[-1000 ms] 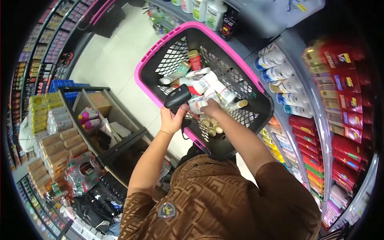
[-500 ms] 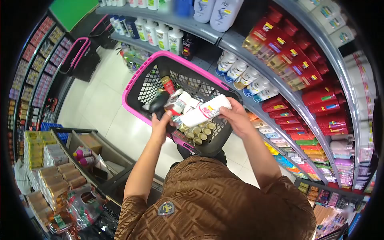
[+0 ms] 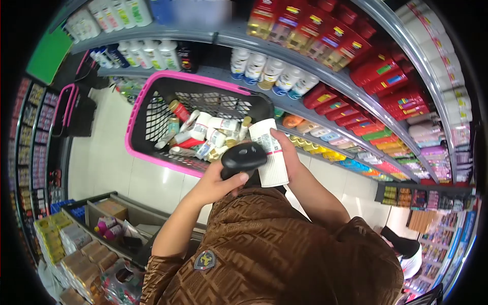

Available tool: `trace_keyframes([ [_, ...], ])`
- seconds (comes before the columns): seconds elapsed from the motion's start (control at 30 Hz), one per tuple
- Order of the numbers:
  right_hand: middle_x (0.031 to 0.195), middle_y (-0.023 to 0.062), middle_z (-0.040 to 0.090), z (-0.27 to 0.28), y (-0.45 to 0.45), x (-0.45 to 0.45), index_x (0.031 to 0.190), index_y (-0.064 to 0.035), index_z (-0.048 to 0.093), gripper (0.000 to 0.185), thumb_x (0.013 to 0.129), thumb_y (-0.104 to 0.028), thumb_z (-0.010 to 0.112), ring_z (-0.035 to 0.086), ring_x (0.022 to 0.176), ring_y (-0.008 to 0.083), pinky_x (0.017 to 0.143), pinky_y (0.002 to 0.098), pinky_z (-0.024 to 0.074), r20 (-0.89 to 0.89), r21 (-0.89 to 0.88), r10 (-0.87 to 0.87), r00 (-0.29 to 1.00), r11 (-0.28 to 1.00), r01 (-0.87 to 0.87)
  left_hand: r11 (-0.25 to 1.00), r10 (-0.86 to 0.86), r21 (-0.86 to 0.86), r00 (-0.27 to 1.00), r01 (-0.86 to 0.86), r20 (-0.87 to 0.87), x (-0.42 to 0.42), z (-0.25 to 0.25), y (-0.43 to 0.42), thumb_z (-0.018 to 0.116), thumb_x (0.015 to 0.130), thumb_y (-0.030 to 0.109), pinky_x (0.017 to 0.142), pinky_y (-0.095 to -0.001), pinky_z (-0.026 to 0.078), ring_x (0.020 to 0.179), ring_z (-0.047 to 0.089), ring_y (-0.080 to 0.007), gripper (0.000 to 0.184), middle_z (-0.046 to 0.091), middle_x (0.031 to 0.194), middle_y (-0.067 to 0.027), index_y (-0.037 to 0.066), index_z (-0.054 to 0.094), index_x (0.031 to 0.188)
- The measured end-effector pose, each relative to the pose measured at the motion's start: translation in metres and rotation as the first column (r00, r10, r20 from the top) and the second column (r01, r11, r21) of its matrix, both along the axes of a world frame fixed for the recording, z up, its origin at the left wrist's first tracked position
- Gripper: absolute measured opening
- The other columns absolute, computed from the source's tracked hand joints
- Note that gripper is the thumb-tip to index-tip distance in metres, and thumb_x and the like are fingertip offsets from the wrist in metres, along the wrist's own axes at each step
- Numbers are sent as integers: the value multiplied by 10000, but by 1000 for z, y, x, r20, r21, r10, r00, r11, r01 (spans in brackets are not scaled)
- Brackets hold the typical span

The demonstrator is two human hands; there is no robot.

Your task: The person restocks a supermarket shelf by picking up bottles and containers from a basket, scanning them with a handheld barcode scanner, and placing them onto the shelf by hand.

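Observation:
My left hand (image 3: pixel 219 182) is wrapped round a black handheld scanner (image 3: pixel 244 157), its head close against a white bottle. That white bottle (image 3: pixel 270 165) is gripped along its right side by my right hand (image 3: pixel 290 157), and printed text with a barcode faces up. Just beyond my hands is a black basket with a pink rim (image 3: pixel 133 114). Inside it lie several white bottles (image 3: pixel 201 126) and a red bottle with a gold cap (image 3: pixel 179 109).
Shelves (image 3: pixel 300 58) of bottles curve across the back and right. A cart (image 3: pixel 145 216) with boxes and wrapped packs stands at lower left. More baskets (image 3: pixel 76 114) sit on the floor at left. Part of another person (image 3: pixel 409 254) shows at lower right.
My right hand has come up out of the basket with the white bottle and brought it nearer my body. The scanner has moved beside the bottle. The view has turned, and the basket appears further left.

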State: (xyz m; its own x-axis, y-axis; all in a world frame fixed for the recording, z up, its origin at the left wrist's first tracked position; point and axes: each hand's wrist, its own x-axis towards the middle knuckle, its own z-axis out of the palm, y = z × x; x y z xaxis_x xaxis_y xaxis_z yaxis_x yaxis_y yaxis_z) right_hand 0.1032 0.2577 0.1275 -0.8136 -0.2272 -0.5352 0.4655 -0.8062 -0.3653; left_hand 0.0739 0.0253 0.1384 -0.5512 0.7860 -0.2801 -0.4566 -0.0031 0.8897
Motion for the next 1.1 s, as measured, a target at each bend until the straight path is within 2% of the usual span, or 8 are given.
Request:
trace_keyframes([
  [0.17, 1393, 304, 552, 15, 36, 19, 1593, -100, 296, 781, 1005, -581, 479, 623, 1223, 395, 1046, 500, 509, -207, -111, -19, 978, 994, -5, 982, -123, -174, 942, 70, -313, 2, 30, 22, 806, 893, 284, 869, -321, 520, 928, 665, -157, 439, 743, 1052, -92, 3, 678, 1206],
  [0.3, 1420, 317, 528, 22, 57, 30, 1604, -67, 240, 843, 994, -586, 502, 581, 1287, 407, 1092, 504, 471, -315, -44, 1, 949, 999, -16, 992, -83, -120, 910, 38, -405, 8, 35, 52, 819, 878, 295, 834, -315, 527, 877, 667, -156, 451, 748, 997, -90, 16, 684, 1206],
  [0.53, 1427, 332, 518, 25, 112, 52, 1598, -42, 256, 849, 990, -578, 508, 579, 1291, 403, 1119, 494, 447, -295, -88, -37, 955, 996, 11, 950, -135, -302, 771, -77, -622, 24, 62, 111, 860, 808, 263, 795, -354, 559, 840, 745, -239, 442, 762, 917, -152, 18, 712, 1145],
  [0.6, 1408, 178, 589, 32, 136, 61, 1570, -58, 359, 697, 1038, -495, 463, 600, 1267, 303, 1079, 441, 474, -344, -151, -18, 939, 988, -36, 948, -162, -313, 750, -63, -641, 30, 67, 132, 864, 800, 254, 797, -363, 563, 848, 754, -256, 438, 764, 917, -159, 12, 714, 1133],
  [0.83, 1303, 186, 646, 26, 222, 95, 1520, -41, 440, 703, 985, -495, 478, 668, 1101, 371, 903, 481, 560, -430, -145, -77, 899, 989, 15, 991, 84, -48, 875, -122, -478, 54, 57, 211, 788, 836, 59, 920, -336, 531, 1018, 667, -138, 364, 747, 1118, -84, -17, 704, 1181],
  [0.9, 1242, 177, 662, 39, 245, 106, 1502, -24, 451, 778, 918, -531, 537, 701, 1000, 328, 836, 445, 575, -410, -10, -143, 901, 988, 153, 970, 113, -157, 918, -184, -380, 61, 40, 220, 722, 896, 48, 499, -239, 449, 547, 556, -59, 222, 646, 742, 10, 6, 689, 1111],
  [1.0, 1160, 163, 670, 83, 296, 129, 1497, -35, 430, 805, 867, -484, 655, 708, 891, 266, 783, 379, 569, -592, 140, -171, 788, 941, 309, 966, 136, -162, 932, -200, -337, 69, 46, 245, 711, 911, 42, 504, -248, 468, 555, 581, -75, 107, 645, 738, -8, 12, 663, 1001],
  [1.1, 1043, 100, 614, 176, 338, 147, 1535, -69, 320, 921, 797, -382, 773, 634, 863, 165, 751, 316, 538, -854, 380, -111, 508, 533, 756, 981, 124, -91, 916, -171, -383, 73, 37, 267, 721, 910, 64, 497, -250, 465, 546, 579, -75, 115, 632, 703, -3, 8, 664, 993],
])
